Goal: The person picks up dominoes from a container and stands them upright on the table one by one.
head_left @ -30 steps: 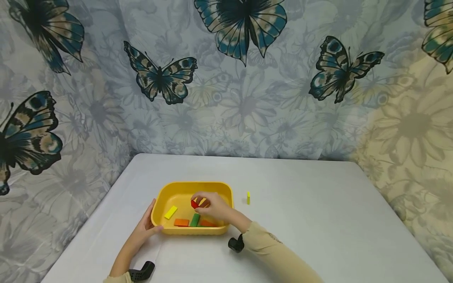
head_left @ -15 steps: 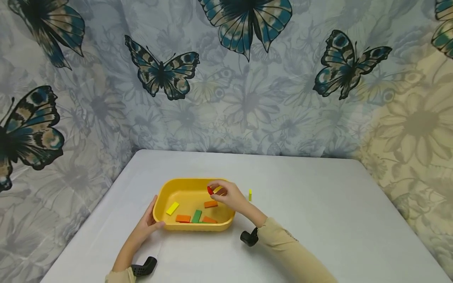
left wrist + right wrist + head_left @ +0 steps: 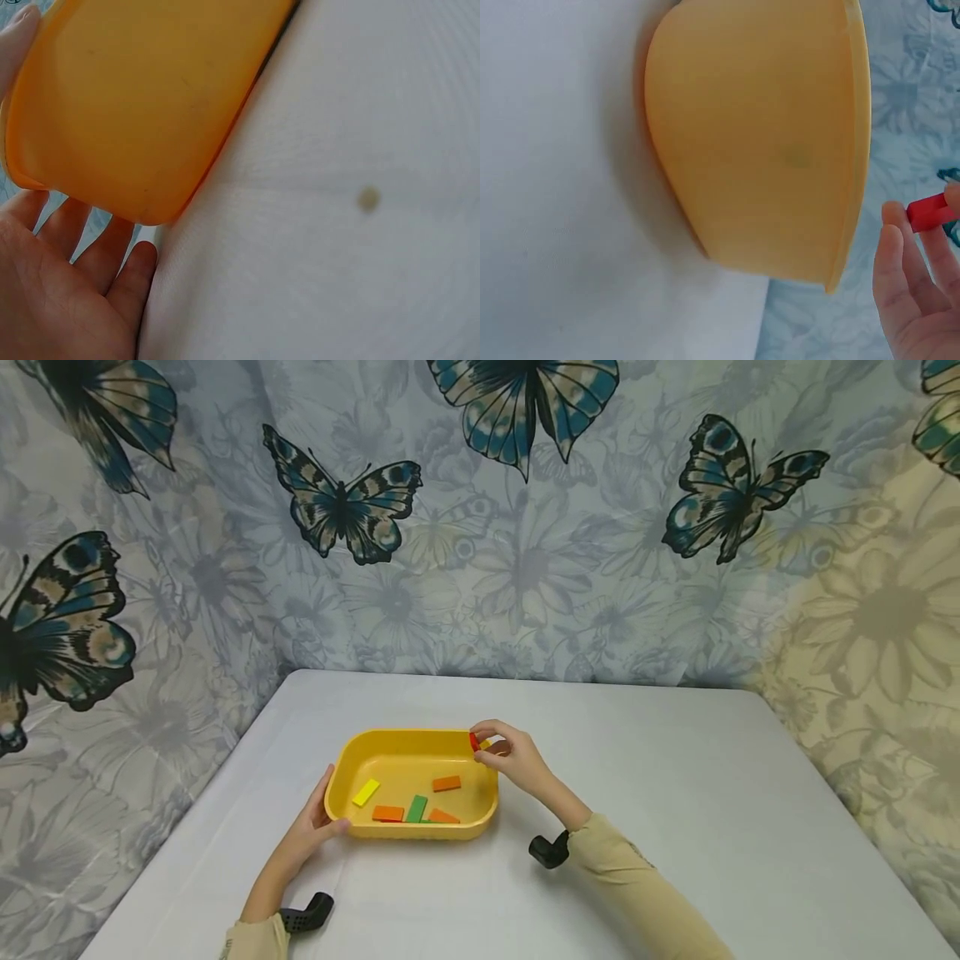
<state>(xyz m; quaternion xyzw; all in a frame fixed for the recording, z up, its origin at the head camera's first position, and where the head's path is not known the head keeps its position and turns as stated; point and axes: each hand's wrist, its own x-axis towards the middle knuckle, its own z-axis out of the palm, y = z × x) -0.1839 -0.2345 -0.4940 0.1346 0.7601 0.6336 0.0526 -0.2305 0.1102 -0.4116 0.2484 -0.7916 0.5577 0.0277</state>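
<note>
A yellow plastic tray stands on the white table. My left hand grips its left end, thumb at the front corner and fingers along the side; the left wrist view shows the fingers against the tray wall. My right hand pinches a small red block between thumb and fingers, above the tray's right rear corner. Inside the tray lie a yellow block, a green block and several orange blocks, one orange block apart from the others.
The white table extends to the right of the tray and behind it. A fabric backdrop with butterflies rises at the table's far edge. Black wrist cameras sit on both wrists.
My right hand has carried the red block from over the tray's middle to its right rear corner. One orange block has come into view in the tray. The small yellow piece right of the tray is now hidden.
</note>
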